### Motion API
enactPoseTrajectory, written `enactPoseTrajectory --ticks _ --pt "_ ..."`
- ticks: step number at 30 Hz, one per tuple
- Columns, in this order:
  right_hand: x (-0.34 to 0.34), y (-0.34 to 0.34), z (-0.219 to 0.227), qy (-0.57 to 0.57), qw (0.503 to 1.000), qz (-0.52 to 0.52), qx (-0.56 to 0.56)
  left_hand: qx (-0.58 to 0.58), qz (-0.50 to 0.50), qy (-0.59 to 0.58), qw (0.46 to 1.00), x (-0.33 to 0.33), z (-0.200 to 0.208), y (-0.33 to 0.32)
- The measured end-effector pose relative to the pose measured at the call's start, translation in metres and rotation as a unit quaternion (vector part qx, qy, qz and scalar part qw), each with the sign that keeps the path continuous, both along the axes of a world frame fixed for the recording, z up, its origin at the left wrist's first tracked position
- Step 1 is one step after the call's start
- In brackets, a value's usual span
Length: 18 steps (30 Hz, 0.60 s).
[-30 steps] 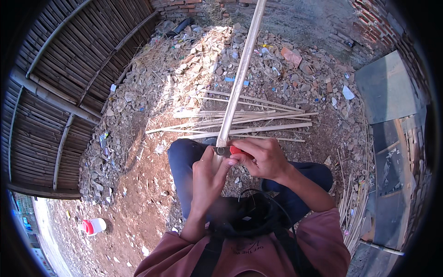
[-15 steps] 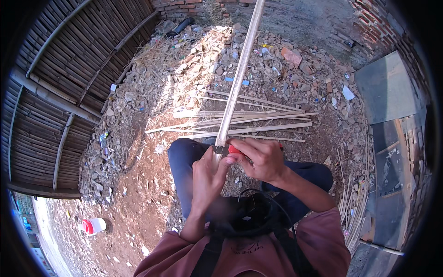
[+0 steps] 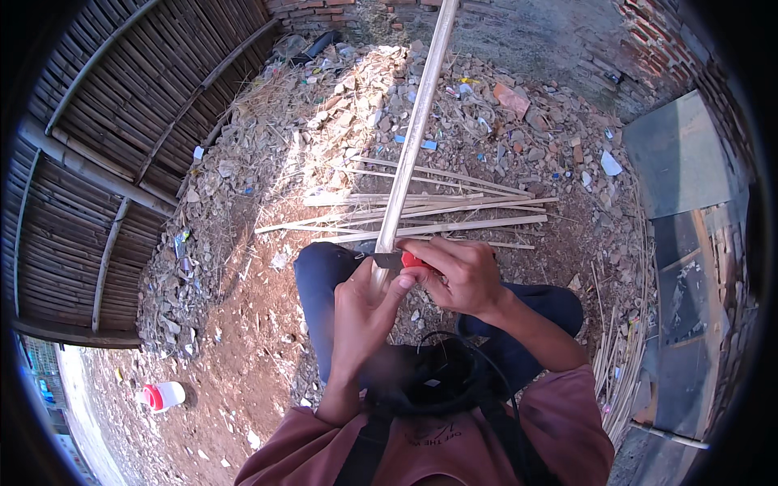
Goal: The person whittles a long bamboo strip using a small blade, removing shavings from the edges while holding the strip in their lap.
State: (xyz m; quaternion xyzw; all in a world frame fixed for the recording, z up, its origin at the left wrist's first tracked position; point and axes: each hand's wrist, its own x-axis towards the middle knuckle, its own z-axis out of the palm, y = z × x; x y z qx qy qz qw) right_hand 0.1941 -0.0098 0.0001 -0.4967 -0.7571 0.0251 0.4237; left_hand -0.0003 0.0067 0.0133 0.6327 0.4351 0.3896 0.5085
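Both hands meet at centre frame on the near end of a long bamboo pole (image 3: 412,138). Left hand (image 3: 362,312) is wrapped around the pole's lower end, thumb up against it, clamped so the pole stays braced. Right hand (image 3: 460,274) is closed on a knife with a red handle (image 3: 403,260), dark blade laid sideways across the pole just above the left thumb, apparently so the edge bites the surface. Hands touch each other at the knife.

Pole runs from the hands up to the top edge of the frame, slightly tilted right, far end out of view; likely held away from the body so the blade works outward. Person sits low, knees in dark blue trousers (image 3: 324,279) either side of the hands, maroon shirt at bottom edge.

Pile of thin bamboo strips (image 3: 454,212) lies crosswise on the ground just beyond the knees, behind the pole. Rubble and stones (image 3: 502,105) cover the upper middle. Bamboo-slat fence (image 3: 97,146) fills the left side. White bottle with red cap (image 3: 162,395) lies on bare dirt at lower left, well apart. Brick wall (image 3: 648,32) at upper right, more thin sticks at right edge.
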Motion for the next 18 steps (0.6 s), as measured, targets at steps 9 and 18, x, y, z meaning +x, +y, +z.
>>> enactPoseTrajectory --ticks 9,18 --pt "0.002 0.002 -0.002 0.037 0.998 0.045 -0.019 -0.011 -0.02 -0.004 1.0 -0.003 -0.008 0.0" --pt "-0.002 -0.001 0.003 0.022 0.999 0.011 -0.031 -0.001 0.012 0.008 1.0 0.002 -0.019 -0.003"
